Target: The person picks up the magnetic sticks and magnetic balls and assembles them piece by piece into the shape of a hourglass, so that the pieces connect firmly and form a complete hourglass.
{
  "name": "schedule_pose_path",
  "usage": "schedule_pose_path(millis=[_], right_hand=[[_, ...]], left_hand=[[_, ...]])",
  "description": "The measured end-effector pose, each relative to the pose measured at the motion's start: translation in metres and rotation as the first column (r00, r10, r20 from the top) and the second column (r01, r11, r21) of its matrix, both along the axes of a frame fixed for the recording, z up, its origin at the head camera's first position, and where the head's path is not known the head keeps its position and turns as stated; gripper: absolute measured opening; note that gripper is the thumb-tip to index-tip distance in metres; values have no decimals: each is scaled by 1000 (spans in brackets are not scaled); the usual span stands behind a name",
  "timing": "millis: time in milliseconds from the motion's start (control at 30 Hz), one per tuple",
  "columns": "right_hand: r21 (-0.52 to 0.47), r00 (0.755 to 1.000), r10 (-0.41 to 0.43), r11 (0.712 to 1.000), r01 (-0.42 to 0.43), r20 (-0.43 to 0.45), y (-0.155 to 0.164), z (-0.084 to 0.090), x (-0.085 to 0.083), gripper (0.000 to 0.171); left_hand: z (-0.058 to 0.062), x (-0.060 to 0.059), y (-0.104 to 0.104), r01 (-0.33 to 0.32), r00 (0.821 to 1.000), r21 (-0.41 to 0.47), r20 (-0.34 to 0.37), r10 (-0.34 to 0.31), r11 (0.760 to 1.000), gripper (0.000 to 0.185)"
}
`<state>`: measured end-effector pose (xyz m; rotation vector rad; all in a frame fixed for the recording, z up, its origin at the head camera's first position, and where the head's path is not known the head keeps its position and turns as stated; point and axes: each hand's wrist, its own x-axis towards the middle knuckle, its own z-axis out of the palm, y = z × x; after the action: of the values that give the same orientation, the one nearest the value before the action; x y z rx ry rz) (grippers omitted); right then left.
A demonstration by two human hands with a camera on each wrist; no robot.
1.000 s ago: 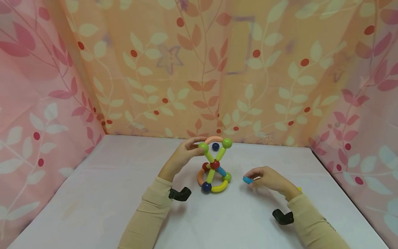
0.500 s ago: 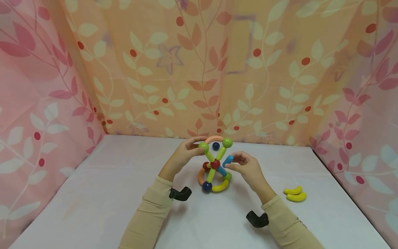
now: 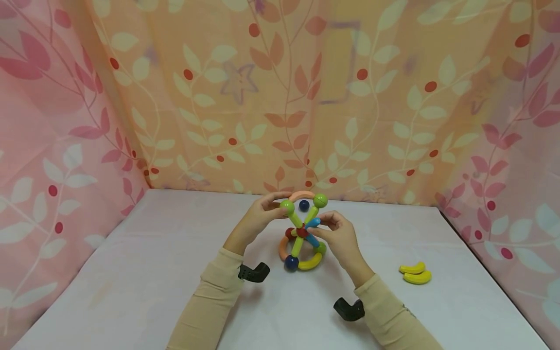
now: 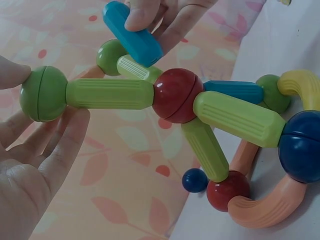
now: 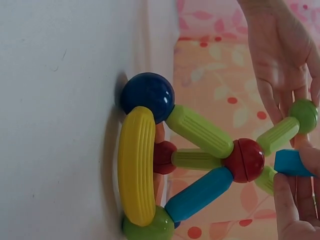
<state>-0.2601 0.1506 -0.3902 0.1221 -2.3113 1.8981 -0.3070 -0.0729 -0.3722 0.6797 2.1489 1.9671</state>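
A magnetic stick-and-ball structure stands on the table, with a red ball (image 3: 302, 230) at its centre and green rods (image 4: 110, 93) and a blue rod (image 5: 200, 194) running out from it. Its base ring joins a dark blue ball (image 3: 291, 263), a yellow curved piece (image 3: 310, 262) and orange curved pieces. My left hand (image 3: 258, 214) holds the upper-left green ball (image 4: 44, 93) between thumb and fingers. With my right hand (image 3: 343, 236) I pinch a loose blue rod (image 4: 131, 32), its free end close to the central red ball; both wrist views show a small gap.
Two yellow curved pieces (image 3: 417, 277) lie on the table to the right. Behind the structure is a loose-looking dark blue ball (image 3: 304, 205); an orange curved piece (image 3: 302, 195) bridges the top. Patterned cloth (image 3: 280, 97) surrounds the white table (image 3: 131, 272).
My right hand has carried the blue rod leftward and up from the table's right side to the central red ball, uncovering the yellow pieces. My left hand stays on the green ball.
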Motion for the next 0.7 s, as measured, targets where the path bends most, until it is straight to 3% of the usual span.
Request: schedule_pose_path(millis=[467,700], right_hand=[[10,999,-31,999,31,13,-10,-3,-2,29],[55,1000,8,998,-9,4,0,-1,1,35]], left_hand=[[-1,-1,-1,-1,1000,1,-5,1,1000,43],[-1,-1,1,-5,1000,9,-10,5,1000,42]])
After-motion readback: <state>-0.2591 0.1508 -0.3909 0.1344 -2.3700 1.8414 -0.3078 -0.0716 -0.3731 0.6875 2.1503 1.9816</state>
